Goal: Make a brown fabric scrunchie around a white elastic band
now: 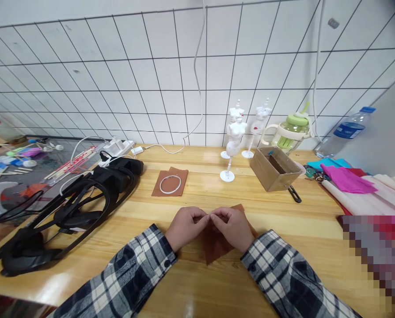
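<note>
White tiled wall [124, 88] backed the wooden bench [197, 190] at which we worked. We kept both hands together at the near middle of the bench. Our left hand [186, 227] and right hand [232, 227] met fingertip to fingertip, each pinching something small at the upper edge of the brown cloth piece [217, 249]; what sat between the fingertips was too small to tell. The cloth lay flat on the bench beneath the hands, so the bench bore its weight and the fingers were free for fine work.

Just beyond the grip, slightly to the left, a second brown cloth [170, 182] carried a white ring [170, 184], laid within easy reach. Beyond and to the right stood three small white mannequin forms [235, 132] on stands, with a cardboard box [274, 168] beside them. Well to the left lay a black headset [85, 203]. Well to the right lay folded fabrics [350, 183], with a green-lidded cup [292, 130] and a water bottle [346, 131] against the wall, clear of the working area.
</note>
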Action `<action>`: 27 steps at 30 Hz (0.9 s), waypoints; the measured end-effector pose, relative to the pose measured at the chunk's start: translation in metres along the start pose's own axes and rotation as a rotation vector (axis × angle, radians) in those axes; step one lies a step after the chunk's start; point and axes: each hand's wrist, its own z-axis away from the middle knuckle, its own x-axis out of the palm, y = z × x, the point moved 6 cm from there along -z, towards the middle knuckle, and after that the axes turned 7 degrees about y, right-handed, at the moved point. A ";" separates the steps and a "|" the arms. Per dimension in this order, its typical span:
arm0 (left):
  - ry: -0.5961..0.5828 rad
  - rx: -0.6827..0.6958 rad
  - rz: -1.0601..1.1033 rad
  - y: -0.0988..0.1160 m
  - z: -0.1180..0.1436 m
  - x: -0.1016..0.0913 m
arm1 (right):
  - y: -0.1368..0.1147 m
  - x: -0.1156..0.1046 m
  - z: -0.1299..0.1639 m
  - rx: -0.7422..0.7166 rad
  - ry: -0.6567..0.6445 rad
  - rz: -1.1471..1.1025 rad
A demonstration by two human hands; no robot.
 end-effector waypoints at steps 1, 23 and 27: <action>0.000 -0.010 0.006 -0.001 -0.001 0.000 | -0.001 0.000 0.000 -0.015 -0.013 0.003; -0.108 -0.065 0.129 -0.017 -0.009 0.002 | -0.033 -0.002 0.008 -0.344 0.023 0.400; -0.116 -0.041 0.182 -0.012 -0.007 0.001 | -0.032 -0.005 0.007 -0.328 0.045 0.385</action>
